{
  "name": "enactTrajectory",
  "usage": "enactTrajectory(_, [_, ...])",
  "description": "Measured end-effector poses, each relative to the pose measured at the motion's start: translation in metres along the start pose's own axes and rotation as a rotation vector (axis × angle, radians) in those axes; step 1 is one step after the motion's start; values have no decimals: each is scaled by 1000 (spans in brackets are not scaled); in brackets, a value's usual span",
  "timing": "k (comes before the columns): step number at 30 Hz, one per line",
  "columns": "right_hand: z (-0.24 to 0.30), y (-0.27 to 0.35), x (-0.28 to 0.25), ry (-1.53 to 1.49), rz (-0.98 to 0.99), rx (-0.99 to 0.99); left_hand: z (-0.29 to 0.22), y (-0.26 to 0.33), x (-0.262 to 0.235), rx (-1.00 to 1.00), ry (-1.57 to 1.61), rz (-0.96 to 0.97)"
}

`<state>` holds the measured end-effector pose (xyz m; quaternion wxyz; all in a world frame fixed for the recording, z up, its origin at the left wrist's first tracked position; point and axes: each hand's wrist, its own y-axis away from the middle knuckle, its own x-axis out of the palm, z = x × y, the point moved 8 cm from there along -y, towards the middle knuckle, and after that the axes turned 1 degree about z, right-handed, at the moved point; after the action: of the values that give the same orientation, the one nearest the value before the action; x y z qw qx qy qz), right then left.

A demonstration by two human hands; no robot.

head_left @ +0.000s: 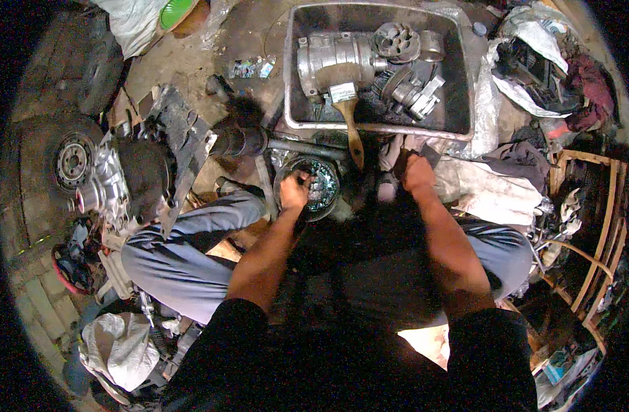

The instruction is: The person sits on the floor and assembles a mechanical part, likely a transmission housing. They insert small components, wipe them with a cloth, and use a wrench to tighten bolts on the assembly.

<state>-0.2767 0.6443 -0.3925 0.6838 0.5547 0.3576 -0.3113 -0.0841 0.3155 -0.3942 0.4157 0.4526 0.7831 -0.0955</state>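
My left hand (295,191) reaches into a round metal bowl (334,199) between my knees. Its fingers are curled together at the bowl's left side, and whatever they pinch is hidden. Small shiny pieces, too fine to name, lie in the bowl in dark, wet-looking stuff. To the right, my right hand (419,176) is closed on a greyish-pink rag (391,152) just below a tray's front edge. A paintbrush (349,120) with a wooden handle leans over that edge, its bristles inside the tray, touched by neither hand.
The dark rectangular tray (380,129) holds a metal cylinder housing (335,62) and several machined parts. A large metal casing (122,178) and a wheel (73,159) stand at left. Cloths (496,189) lie at right beside a wooden frame (613,206).
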Motion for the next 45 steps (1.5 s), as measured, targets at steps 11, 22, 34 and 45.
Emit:
enactTrajectory(11, [-3, 6, -33, -619, -182, -71, -43, 6, -58, 120, 180, 0])
enactTrajectory(22, [28, 134, -198, -307, 78, -414, -145, 16, -67, 208, 303, 331])
enactTrajectory(34, [82, 143, -210, -616, 78, -362, -215, 40, -81, 510, 723, 635])
enactTrajectory(45, [59, 161, -218, -1046, 313, -216, -285, 51, -70, 519, 833, 637])
